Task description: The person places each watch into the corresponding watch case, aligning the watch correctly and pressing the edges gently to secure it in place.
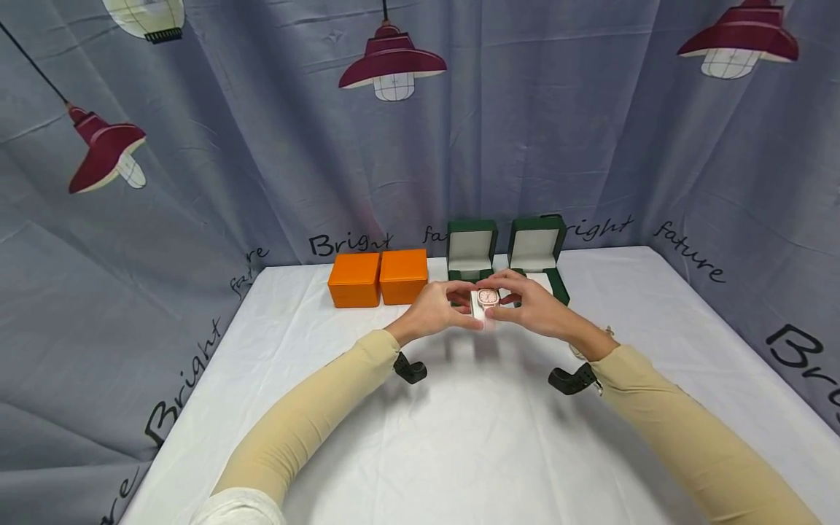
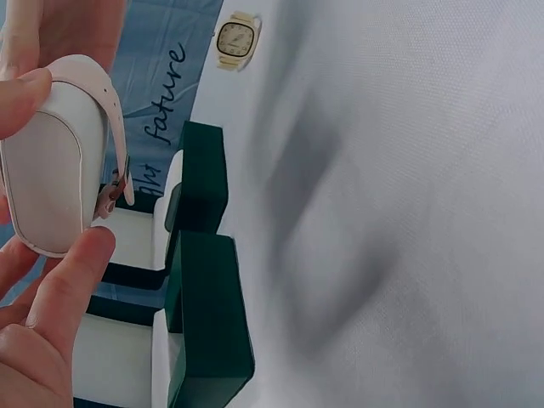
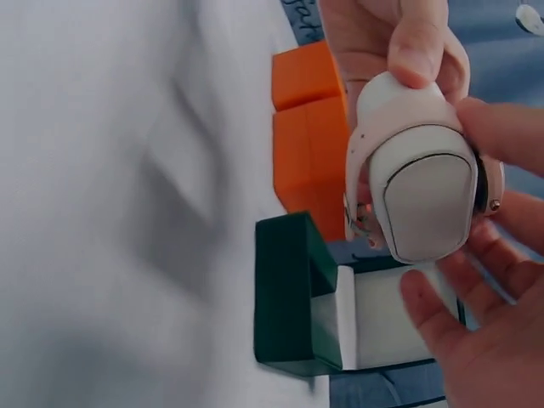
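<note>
A wristwatch [image 1: 488, 297] with a pale pink strap [image 3: 399, 121] and a rose-gold case is wrapped round a white watch cushion [image 3: 429, 204]. Both hands hold it up over the table in front of the green boxes. My left hand [image 1: 436, 306] grips the cushion from the left, its thumb pressed on the white end in the right wrist view. From the right, my right hand [image 1: 534, 306] pinches the watch, a fingertip at the strap. In the left wrist view the strap [image 2: 106, 93] stands out from the cushion and the dial is hidden.
Two open green watch boxes [image 1: 472, 227] [image 1: 538, 222] stand at the back, lids raised, partly behind the hands. Left of them sit two closed orange boxes [image 1: 354, 279] [image 1: 403, 277]. A gold-coloured watch [image 2: 235, 40] lies on the white tablecloth [image 1: 485, 452] near the right wrist.
</note>
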`<action>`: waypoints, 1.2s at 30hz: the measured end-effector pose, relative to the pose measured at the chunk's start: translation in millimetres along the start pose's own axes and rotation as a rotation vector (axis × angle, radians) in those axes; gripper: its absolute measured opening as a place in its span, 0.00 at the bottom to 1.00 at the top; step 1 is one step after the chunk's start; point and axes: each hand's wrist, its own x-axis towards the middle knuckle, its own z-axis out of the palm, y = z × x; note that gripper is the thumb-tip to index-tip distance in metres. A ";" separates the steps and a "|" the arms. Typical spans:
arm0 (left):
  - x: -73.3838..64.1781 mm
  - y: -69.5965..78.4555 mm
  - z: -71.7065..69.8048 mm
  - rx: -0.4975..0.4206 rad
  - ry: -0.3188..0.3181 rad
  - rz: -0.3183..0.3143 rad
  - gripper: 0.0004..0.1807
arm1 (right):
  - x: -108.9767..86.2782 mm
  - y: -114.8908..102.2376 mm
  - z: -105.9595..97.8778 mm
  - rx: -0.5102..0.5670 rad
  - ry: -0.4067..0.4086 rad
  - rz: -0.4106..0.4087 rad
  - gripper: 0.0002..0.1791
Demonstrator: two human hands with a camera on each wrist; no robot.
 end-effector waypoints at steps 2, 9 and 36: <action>0.0 0.6 -0.3 -0.006 0.000 0.001 0.39 | 0.9 -0.3 0.1 0.012 -0.005 0.014 0.30; -3.6 2.1 0.3 0.008 0.007 0.011 0.39 | -1.3 -2.8 0.8 0.089 -0.041 0.089 0.33; 8.5 0.1 2.5 0.014 0.071 -0.005 0.41 | 16.7 5.7 -14.4 0.041 -0.077 0.096 0.40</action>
